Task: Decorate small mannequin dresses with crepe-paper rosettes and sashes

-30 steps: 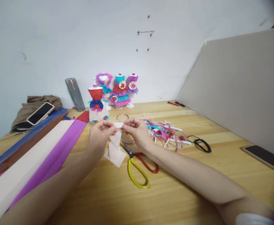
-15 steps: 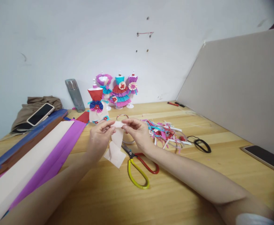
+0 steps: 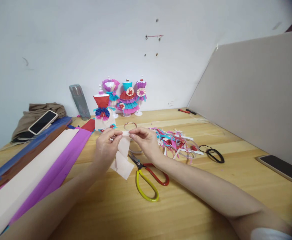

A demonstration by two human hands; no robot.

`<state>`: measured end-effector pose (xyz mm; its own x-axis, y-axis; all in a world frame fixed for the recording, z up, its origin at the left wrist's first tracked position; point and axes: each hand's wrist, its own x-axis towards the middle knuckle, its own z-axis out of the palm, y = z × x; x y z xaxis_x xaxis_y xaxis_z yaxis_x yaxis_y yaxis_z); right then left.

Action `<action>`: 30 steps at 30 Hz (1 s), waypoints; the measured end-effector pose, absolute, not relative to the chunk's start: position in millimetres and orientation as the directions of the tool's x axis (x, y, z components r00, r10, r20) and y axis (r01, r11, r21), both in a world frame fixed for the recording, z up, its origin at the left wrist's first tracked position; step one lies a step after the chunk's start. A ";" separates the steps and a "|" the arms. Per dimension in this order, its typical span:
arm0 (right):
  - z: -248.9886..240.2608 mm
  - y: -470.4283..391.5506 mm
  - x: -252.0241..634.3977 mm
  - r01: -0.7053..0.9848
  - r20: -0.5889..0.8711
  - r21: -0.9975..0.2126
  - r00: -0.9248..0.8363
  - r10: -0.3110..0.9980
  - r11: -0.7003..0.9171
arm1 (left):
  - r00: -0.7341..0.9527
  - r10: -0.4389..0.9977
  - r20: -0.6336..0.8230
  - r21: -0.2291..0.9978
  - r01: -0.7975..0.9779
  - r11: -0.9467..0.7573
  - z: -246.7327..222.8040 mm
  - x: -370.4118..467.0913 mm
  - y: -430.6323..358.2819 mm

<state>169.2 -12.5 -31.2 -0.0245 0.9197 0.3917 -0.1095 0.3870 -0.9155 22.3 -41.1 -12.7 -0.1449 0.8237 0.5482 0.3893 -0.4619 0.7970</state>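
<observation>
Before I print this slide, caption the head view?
Left hand and right hand pinch a pale paper strip near scissors.

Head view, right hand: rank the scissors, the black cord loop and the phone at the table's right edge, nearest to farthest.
From the right hand, which pinches the cream paper strip:
1. Scissors, just on the near side of the hand.
2. Black cord loop, off to the right.
3. Phone, far right, beside the grey panel.

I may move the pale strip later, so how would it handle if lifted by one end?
The strip would probably flop, since it hangs and bends below the hands. It looks thin, so likely light and easily creased or torn.
</observation>
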 end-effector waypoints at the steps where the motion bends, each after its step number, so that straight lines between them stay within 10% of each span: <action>1: -31.6 -12.0 169.4 -0.103 0.389 -0.917 -0.026 0.921 0.385 | -0.151 0.825 0.544 0.797 0.400 -0.452 -11.6 22.6 -41.3; 15: -31.3 -10.9 168.2 -0.202 0.288 -0.941 -0.061 0.956 0.271 | -0.232 0.959 0.164 0.985 0.083 -0.148 -8.2 24.3 -36.8; 30: -27.7 -13.7 168.3 -0.247 0.289 -0.931 -0.042 0.957 0.270 | -0.186 0.968 0.170 0.983 -0.042 -0.181 -8.0 25.6 -40.1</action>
